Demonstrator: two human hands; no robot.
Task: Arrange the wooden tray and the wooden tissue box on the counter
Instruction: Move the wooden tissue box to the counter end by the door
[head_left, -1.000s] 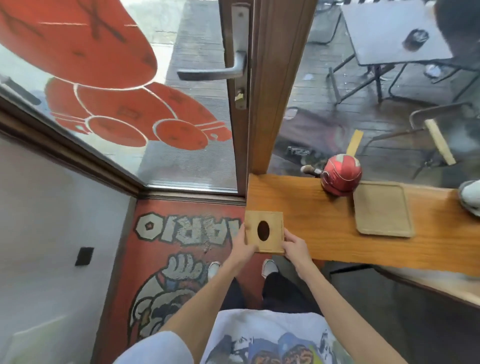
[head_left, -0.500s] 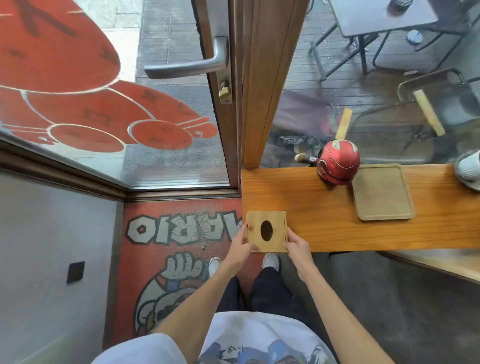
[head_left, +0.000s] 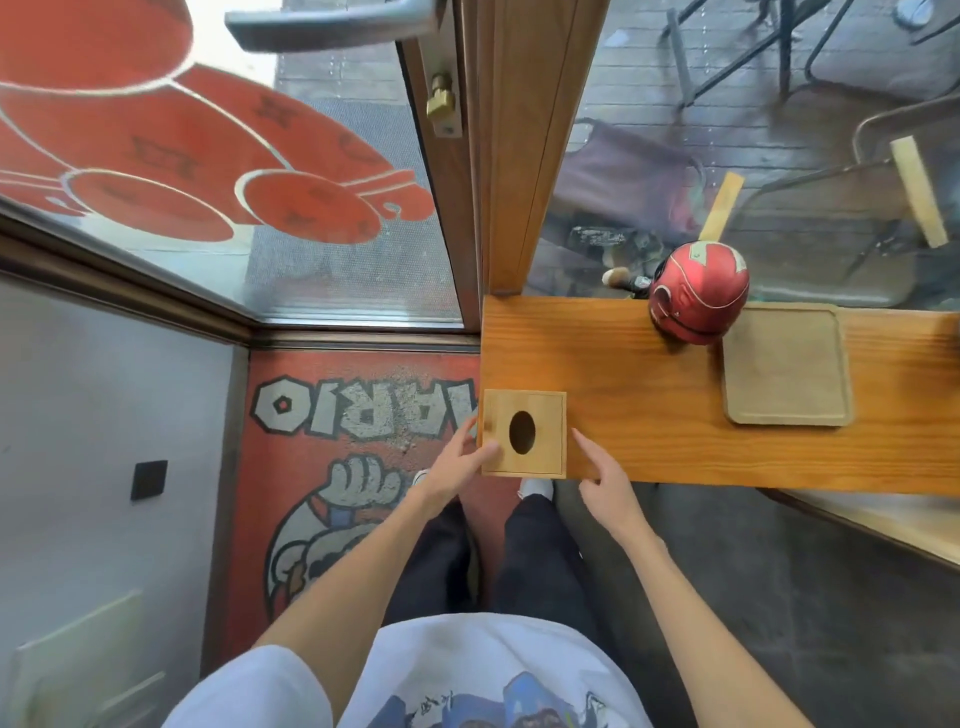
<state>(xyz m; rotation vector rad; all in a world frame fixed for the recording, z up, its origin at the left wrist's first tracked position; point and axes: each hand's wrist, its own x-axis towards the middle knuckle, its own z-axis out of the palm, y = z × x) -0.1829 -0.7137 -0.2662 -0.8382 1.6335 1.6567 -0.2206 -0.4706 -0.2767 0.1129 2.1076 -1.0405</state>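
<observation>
The square wooden tissue box (head_left: 545, 410), with an oval hole in its top, sits at the near left corner of the wooden counter (head_left: 623, 384). My left hand (head_left: 460, 462) rests against the box's left side, thumb on its top. My right hand (head_left: 602, 475) is just to the right of the box, fingers apart and off it. The flat wooden tray (head_left: 784, 366) lies further right on the counter, empty.
A red helmet-shaped ornament (head_left: 698, 293) stands at the counter's far edge, touching the tray's left corner. A wooden door frame (head_left: 519, 156) rises behind the counter's left end. Glass door with handle (head_left: 332, 23) to the left; a printed floor mat (head_left: 358, 467) below.
The box now rests on the counter corner. My right hand has come off the box's right side and opened; the left hand stays against it. The camera has tilted down.
</observation>
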